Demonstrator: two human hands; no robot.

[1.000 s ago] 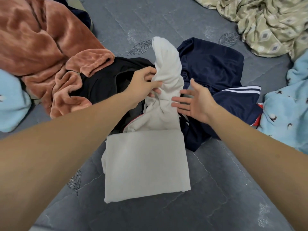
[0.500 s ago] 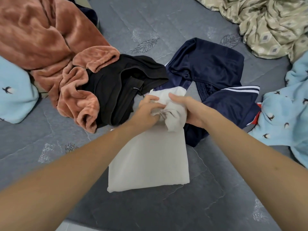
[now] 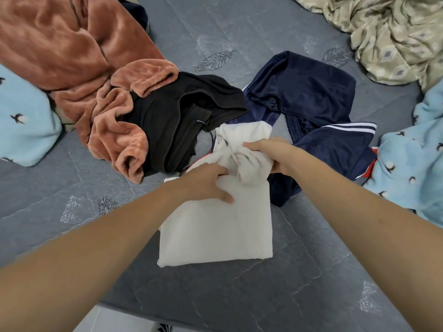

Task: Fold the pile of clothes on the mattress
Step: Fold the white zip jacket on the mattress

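Observation:
A cream white garment (image 3: 215, 226) lies partly folded on the grey mattress (image 3: 239, 295), its lower half a flat rectangle and its upper end bunched. My left hand (image 3: 207, 182) grips the cloth where the bunched part meets the flat part, thumb lying on the flat fold. My right hand (image 3: 273, 152) grips the bunched upper end from the right. Behind them lie a black garment (image 3: 177, 125), navy shorts with white stripes (image 3: 311, 104) and a rust-brown fleece (image 3: 84, 68).
Light blue printed fabric sits at the left edge (image 3: 21, 121) and at the right edge (image 3: 412, 168). A beige patterned sheet (image 3: 393, 32) is crumpled at the top right. The mattress's near edge runs along the bottom, with pale floor (image 3: 115, 319) below it.
The long upper end of the white garment, held up a second ago, has been pulled down and bunched over the flat fold. My right hand went from open to gripping it.

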